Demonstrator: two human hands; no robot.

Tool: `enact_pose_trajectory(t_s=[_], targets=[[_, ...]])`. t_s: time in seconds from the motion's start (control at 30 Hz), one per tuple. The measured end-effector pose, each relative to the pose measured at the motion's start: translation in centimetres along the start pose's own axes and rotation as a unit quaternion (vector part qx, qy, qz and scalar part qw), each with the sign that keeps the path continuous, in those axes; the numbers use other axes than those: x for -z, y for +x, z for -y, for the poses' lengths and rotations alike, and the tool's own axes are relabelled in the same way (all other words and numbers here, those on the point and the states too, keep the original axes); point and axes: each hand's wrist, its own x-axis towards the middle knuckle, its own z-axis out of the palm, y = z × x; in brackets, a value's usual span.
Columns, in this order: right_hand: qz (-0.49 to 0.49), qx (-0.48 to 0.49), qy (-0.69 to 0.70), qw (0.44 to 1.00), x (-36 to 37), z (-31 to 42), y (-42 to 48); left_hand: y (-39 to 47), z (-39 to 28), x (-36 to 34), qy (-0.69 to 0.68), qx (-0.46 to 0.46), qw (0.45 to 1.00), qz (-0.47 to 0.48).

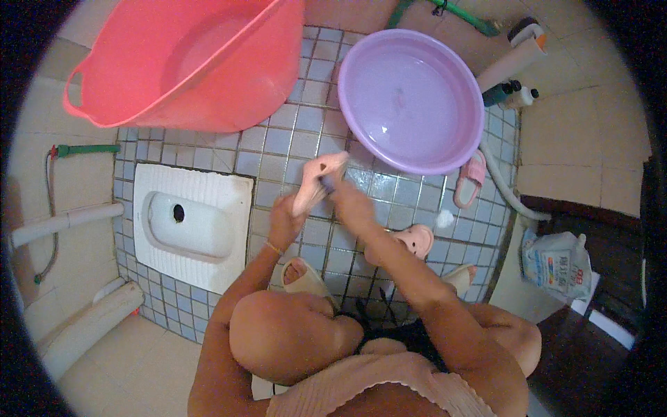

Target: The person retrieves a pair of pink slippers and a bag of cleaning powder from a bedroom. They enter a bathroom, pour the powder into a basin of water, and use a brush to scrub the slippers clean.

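A pink clog [311, 182] with small holes is tilted up off the tiled floor. My left hand [285, 221] grips it at its lower end. Against its opening is my right hand [355, 206], blurred, closed around a small bluish thing [328, 183] whose kind I cannot make out. A second pink clog [419, 241] rests on the floor, partly hidden by my right forearm. Beyond the hands stands a purple plastic basin [365, 140] with water in it.
A large red tub [250, 104] stands at the far left. Nearer on the left is a white squat toilet [239, 219]. A pink slide sandal [471, 180], a white clump [444, 219], a grey hose [508, 193] and bottles [497, 94] are at the right.
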Motion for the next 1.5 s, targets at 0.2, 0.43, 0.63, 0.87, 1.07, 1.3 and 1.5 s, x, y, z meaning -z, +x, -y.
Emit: enact_pose_trajectory(t_s=[0.2, 0.43, 0.63, 0.87, 1.07, 1.3, 1.5], targets=[[-0.108, 0.127, 0.066, 0.984, 9.2, 0.3, 1.8, -0.2, 2.4, -0.3, -0.14, 0.158, 0.977, -0.041], [-0.096, -0.017, -0.117, 0.988, 14.2, -6.4, 4.4, 1.3, 1.9, 0.4, -0.491, 0.318, 0.81, -0.032], [0.013, -0.052, -0.349, 0.935, 11.6, -11.6, 10.2, 0.2, 3.3, -0.1, -0.552, 0.348, 0.756, 0.052], [-0.049, -0.024, -0.195, 0.979, 11.7, -8.8, 9.2, -0.7, 3.9, -0.7, -0.585, 0.344, 0.728, 0.09], [0.001, 0.163, -0.045, 0.986, 7.2, 1.6, 0.7, -0.5, 2.8, -1.7, -0.676, 0.284, 0.658, 0.172], [0.05, 0.017, -0.127, 0.991, 2.3, -0.5, 5.6, -0.4, 1.0, -2.3, -0.603, 0.291, 0.717, 0.195], [0.074, 0.108, -0.098, 0.987, -0.6, 1.4, 3.3, -1.5, 2.5, -2.1, -0.539, 0.315, 0.767, 0.146]])
